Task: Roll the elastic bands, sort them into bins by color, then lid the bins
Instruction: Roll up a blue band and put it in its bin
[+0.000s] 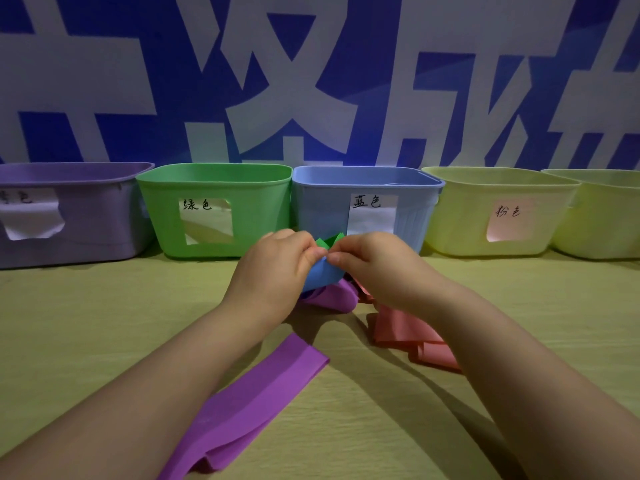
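Left hand (277, 268) and right hand (374, 268) both pinch the blue band (322, 276) by its top edge, fingers curled. It is held just above the heap on the bench (104, 323): crumpled purple band (334, 299), pink bands (398, 330), green band (329, 241). A long purple band (249, 403) lies nearer. Behind stand the open-topped purple bin (79, 223), green bin (214, 181), blue bin (322, 209) and two yellow bins (460, 216); their contents cannot be seen.

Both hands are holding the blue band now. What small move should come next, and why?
Probably start rolling the blue band from the pinched edge. Both the left hand and the right hand pinch its top edge, it is not rolled yet, and the blue bin stands open just behind.
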{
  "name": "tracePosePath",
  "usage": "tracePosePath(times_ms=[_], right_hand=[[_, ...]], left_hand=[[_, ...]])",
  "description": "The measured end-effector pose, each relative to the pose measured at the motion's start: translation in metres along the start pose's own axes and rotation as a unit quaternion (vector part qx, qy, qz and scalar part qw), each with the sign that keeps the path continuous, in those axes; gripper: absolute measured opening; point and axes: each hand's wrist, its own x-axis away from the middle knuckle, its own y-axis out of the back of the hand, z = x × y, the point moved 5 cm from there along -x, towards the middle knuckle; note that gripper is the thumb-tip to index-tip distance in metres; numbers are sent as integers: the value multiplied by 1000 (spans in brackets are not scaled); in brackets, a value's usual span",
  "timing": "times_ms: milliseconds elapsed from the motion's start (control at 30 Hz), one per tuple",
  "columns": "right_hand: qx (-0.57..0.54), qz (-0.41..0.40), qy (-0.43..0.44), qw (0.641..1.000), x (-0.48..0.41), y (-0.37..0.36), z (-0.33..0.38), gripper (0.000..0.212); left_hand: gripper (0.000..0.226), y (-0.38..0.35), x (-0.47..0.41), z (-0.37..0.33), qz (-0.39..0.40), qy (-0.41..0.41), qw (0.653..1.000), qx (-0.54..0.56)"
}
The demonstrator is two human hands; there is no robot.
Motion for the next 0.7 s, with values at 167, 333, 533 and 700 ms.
tracePosePath(times_ms=[167,333,533,700], right_hand=[[-69,-5,2,998,0,-2,0,17],[-74,-43,2,996,-1,1,-1,14],[-50,-71,-13,996,-1,6,-4,9],[-40,-90,-8,995,0,10,-3,15]], left_hand=[[37,3,0,4,-11,22,999,-22],[34,5,1,0,-16,19,1000,-4],[7,2,3,-3,11,33,992,124],[12,3,1,0,0,60,987,146]])
